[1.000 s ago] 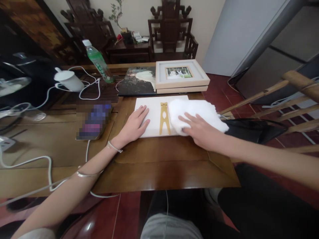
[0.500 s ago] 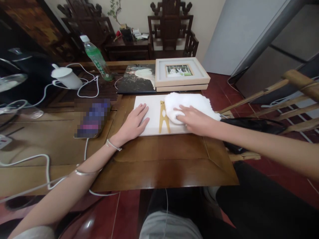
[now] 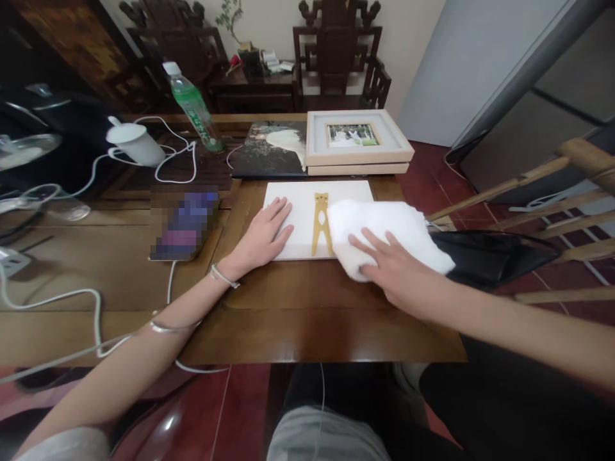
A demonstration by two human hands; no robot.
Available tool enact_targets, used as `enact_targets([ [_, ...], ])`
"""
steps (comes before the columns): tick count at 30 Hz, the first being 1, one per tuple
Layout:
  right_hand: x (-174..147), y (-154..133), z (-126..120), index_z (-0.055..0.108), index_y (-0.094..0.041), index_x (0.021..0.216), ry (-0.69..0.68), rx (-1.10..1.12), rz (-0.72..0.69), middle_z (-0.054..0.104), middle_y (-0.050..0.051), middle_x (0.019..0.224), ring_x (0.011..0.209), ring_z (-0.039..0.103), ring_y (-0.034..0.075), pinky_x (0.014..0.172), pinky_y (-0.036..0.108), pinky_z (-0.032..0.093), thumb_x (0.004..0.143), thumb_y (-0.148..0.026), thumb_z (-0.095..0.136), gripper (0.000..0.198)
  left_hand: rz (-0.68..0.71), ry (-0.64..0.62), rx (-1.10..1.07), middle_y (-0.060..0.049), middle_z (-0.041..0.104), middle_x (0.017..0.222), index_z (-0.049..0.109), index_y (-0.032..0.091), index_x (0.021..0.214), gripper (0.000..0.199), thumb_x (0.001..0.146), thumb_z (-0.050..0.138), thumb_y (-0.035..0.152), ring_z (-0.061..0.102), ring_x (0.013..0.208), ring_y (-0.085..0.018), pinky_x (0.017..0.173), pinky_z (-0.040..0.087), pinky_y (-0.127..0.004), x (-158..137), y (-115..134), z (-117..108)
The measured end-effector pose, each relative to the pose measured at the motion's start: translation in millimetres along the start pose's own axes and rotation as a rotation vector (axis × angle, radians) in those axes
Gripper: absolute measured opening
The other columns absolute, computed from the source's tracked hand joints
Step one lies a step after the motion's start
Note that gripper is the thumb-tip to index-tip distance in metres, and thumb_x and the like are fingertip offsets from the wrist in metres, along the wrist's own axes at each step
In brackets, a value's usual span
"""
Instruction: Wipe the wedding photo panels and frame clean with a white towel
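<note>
My left hand [image 3: 263,239] lies flat with fingers spread on the left part of a white board [image 3: 298,218]. A yellow, long-legged animal figure [image 3: 320,221] shows in the middle of the board. Under my right hand [image 3: 391,269] is a folded fluffy white towel [image 3: 379,221], gripped between thumb and fingers. The towel covers the board's lower right corner and reaches over the brown table [image 3: 307,320]. My right fingertips press into its top.
Behind the board, light wood picture frames [image 3: 360,160] lie stacked beside a dark photo panel [image 3: 269,150]. A green-labelled bottle [image 3: 195,112], a white lidded cup [image 3: 137,144] and a phone [image 3: 185,224] with white cables are on the left. A wooden chair [image 3: 567,173] stands right.
My right hand has drawn the towel toward me and right, uncovering the board's upper right part. My left hand stays in place on the board. The view has shifted slightly.
</note>
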State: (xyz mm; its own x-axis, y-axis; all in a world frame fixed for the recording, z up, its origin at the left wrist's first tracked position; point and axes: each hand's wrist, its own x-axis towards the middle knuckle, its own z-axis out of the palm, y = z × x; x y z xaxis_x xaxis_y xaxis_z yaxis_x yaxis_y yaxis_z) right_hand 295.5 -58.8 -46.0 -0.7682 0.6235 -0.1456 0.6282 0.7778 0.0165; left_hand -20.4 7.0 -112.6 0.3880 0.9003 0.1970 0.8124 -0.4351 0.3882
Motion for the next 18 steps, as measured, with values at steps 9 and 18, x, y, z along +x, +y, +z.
enact_targets([
  [9, -2, 2, -19, 0.07, -0.019, 0.115, 0.012, 0.075, -0.058, 0.05, 0.017, 0.157, 0.145, 0.047, 0.036, 0.11, 0.059, 0.048, 0.074, 0.008, 0.047, 0.055, 0.002, -0.004, 0.0, -0.015, 0.034, 0.167, 0.041, 0.014, 0.157, 0.063, 0.102, 0.036, 0.044, 0.026, 0.157, -0.035, 0.126, 0.026, -0.06, 0, 1, -1],
  [18, 103, 35, -32, 0.047, -0.008, 0.145, 0.032, 0.176, 0.233, 0.057, 0.027, 0.144, 0.142, 0.045, 0.042, 0.109, 0.065, 0.043, 0.08, 0.006, 0.041, 0.067, 0.011, -0.005, 0.001, -0.016, 0.035, 0.167, 0.041, 0.014, 0.157, 0.063, 0.103, 0.034, 0.045, 0.027, 0.156, -0.035, 0.126, 0.026, -0.06, 0, 1, -1],
])
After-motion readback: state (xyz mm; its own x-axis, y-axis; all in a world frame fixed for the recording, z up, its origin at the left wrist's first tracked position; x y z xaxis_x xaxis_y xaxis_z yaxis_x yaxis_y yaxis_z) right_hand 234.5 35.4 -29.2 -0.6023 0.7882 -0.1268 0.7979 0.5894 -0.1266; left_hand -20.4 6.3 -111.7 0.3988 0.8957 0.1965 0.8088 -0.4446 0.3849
